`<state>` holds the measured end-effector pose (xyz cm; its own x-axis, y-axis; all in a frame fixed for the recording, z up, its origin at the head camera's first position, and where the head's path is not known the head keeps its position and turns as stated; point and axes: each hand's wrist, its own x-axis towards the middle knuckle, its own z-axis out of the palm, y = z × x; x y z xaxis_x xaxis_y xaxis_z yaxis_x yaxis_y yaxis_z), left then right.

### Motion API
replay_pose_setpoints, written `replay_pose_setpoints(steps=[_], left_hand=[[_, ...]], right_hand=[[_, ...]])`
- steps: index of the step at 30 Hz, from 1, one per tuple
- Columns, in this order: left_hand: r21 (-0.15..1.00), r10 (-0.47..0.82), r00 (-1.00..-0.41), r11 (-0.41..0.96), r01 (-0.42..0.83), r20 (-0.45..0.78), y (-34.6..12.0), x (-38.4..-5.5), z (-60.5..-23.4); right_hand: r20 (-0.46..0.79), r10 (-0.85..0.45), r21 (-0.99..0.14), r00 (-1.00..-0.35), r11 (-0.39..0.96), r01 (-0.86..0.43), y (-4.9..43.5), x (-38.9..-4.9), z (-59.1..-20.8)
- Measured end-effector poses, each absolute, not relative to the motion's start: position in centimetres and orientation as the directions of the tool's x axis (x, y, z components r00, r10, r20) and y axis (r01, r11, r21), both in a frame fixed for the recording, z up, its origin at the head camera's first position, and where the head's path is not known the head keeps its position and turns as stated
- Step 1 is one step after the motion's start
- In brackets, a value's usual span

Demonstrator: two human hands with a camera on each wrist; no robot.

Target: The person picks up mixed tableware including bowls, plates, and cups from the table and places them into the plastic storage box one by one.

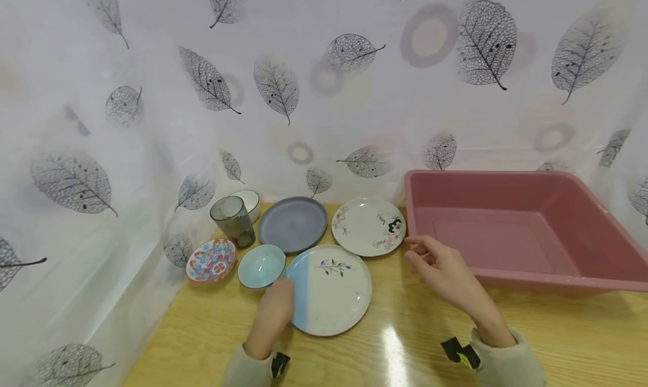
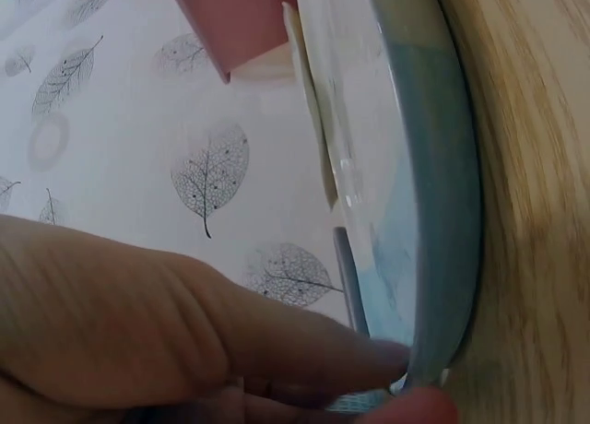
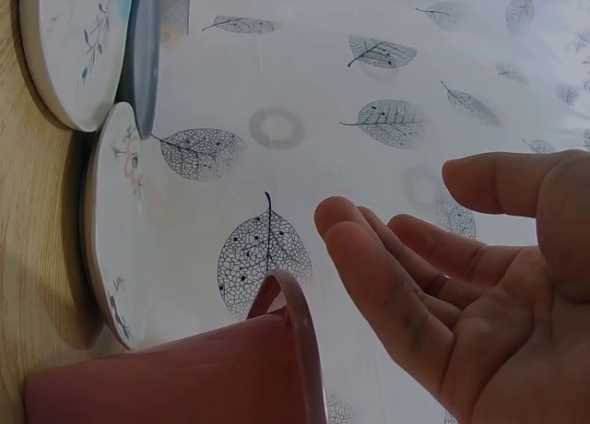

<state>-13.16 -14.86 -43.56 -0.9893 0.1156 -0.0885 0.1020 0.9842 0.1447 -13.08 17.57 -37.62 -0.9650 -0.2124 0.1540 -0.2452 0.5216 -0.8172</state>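
My left hand is at the left rim of a round plate, white with a blue band and a leaf sprig. In the left wrist view the thumb and a fingertip pinch that rim, and the plate lies low over the wood. My right hand holds nothing. Its fingers are loosely bent, beside a white plate with floral print and lettering and the near left corner of a pink basin. The right wrist view shows the palm and relaxed fingers above the basin's rim.
Left of the plates are a light-blue bowl, a red-and-blue patterned bowl, a smoky glass and a white bowl. A grey plate lies at the back. Leaf-print sheeting hangs behind and to the left.
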Motion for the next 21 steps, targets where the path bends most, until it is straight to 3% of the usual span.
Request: replay_pose_setpoints(steps=[9,17,21], left_hand=[[0.167,0.060,-0.978,0.986,0.027,-0.198,-16.0,-13.4,-44.2],[0.439,0.078,-0.917,0.892,-0.112,-0.392,-17.8,-14.4,-44.8],[0.512,0.129,-0.893,0.850,-0.124,-0.430,-18.5,-14.4,-44.8]], right_hand=[[0.140,-0.216,-0.827,-0.966,0.511,-0.234,17.7,-13.1,-37.6],[0.149,-0.211,-0.827,-0.966,0.509,-0.239,17.8,-13.2,-37.6],[0.148,-0.212,-0.823,-0.966,0.515,-0.239,17.7,-13.2,-37.6]])
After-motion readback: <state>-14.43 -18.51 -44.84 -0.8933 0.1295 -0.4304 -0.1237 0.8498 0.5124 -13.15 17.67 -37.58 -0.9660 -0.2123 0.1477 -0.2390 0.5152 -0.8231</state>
